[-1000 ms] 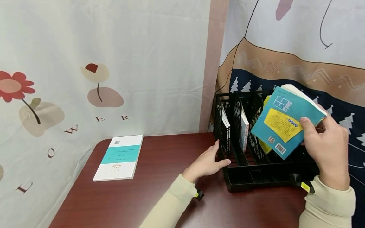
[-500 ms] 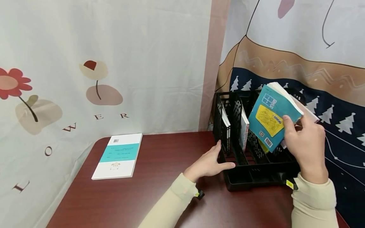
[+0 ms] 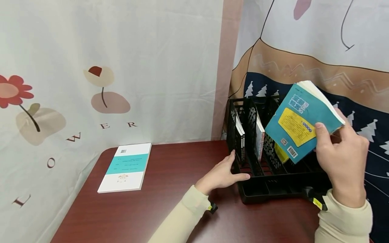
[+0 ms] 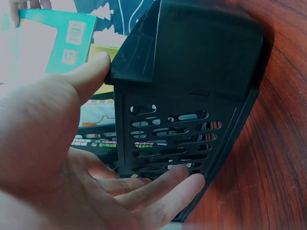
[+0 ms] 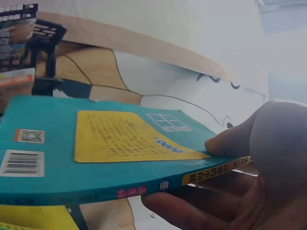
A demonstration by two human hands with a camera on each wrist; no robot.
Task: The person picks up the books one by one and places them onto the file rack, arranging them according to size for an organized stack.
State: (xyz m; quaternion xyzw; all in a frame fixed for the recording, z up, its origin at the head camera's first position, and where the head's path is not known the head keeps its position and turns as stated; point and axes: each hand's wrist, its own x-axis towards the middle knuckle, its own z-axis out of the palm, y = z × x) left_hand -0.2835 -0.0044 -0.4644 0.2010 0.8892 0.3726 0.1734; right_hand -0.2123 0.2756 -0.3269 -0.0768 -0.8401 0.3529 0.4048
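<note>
My right hand [image 3: 343, 148] pinches a teal book [image 3: 296, 121] by its upper right edge, thumb on the cover with the yellow text box. The book is tilted above the black book rack [image 3: 285, 185], overlapping its right compartments in the head view. In the right wrist view the book's spine [image 5: 139, 189] faces the camera, with fingers below it. My left hand [image 3: 218, 172] rests against the rack's left side. The left wrist view shows its thumb at the rack's front corner and its straight fingers along the slotted side panel [image 4: 168, 124].
Thin books [image 3: 240, 135] stand in the rack's left compartment; another book [image 3: 260, 138] stands one divider over. Part of a yellow book [image 3: 281, 153] shows behind the teal one. A white book with a teal band [image 3: 126, 167] lies flat at the left of the brown table [image 3: 170, 202].
My right hand brought the teal book left over the rack, then back right with more tilt. A pale book seen behind it half a second ago is hidden now. The left hand stays put.
</note>
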